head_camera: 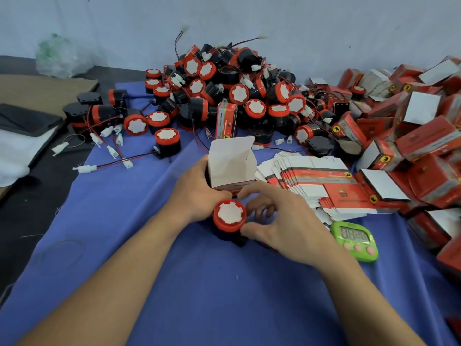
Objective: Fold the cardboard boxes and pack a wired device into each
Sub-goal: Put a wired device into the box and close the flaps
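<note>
An erected red-and-white cardboard box (230, 163) stands upright on the blue cloth with its top flaps open. My left hand (199, 193) grips its left side near the bottom. Just in front of the box sits a black wired device with a red-and-white cap (229, 216). My right hand (279, 221) pinches this device at its right side, thumb low and forefinger over the top. A fanned stack of flat unfolded boxes (316, 181) lies to the right.
A big heap of wired devices (224, 96) fills the back of the blue cloth (174, 283). Packed red boxes (411, 136) pile up at the right. A green digital timer (355, 239) lies right of my hand. A dark tablet (22, 119) rests at the left.
</note>
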A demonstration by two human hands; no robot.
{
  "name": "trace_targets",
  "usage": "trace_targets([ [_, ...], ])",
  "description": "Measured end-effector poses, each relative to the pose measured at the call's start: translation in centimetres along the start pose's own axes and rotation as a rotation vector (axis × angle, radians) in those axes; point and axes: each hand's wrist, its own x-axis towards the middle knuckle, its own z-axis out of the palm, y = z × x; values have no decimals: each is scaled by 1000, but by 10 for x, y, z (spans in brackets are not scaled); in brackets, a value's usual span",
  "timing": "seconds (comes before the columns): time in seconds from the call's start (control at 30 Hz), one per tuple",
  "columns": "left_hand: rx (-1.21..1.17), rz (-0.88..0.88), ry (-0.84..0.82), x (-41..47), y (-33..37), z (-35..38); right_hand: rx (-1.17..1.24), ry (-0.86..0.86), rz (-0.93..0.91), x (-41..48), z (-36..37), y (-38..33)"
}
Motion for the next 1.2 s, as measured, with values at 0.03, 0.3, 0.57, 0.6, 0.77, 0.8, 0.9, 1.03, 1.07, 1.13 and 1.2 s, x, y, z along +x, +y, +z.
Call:
trace_targets([
  [0.03,-1,5,-2,-1,1,0,-15,-28,9,-1,0,0],
  [0.3,-69,26,-11,-4,6,0,27,65,-85,-6,35,-24],
  [0.57,-73,57,-101,-2,2,3,-56,606,-177,-3,-5,-29],
  [0.6,-56,72,-114,-1,2,4,-158,598,-199,1,-7,-34],
  [0.77,80,105,-171,3,-1,6,-492,336,-186,19,-4,-57],
  [0.8,104,113,-171,3,-2,6,-515,304,-173,21,-5,-61],
  [0.9,217,130,-167,5,-1,5,-657,200,-156,27,-6,-74],
  [1.03,238,197,-181,-2,9,3,-790,98,-180,28,4,-88],
  [1.07,219,195,-183,-3,11,2,-795,120,-189,29,3,-90],
  [1.13,237,186,-189,-4,15,2,-840,186,-239,33,0,-91],
  [1.2,274,167,-195,-1,13,3,-833,183,-241,39,-3,-88],
])
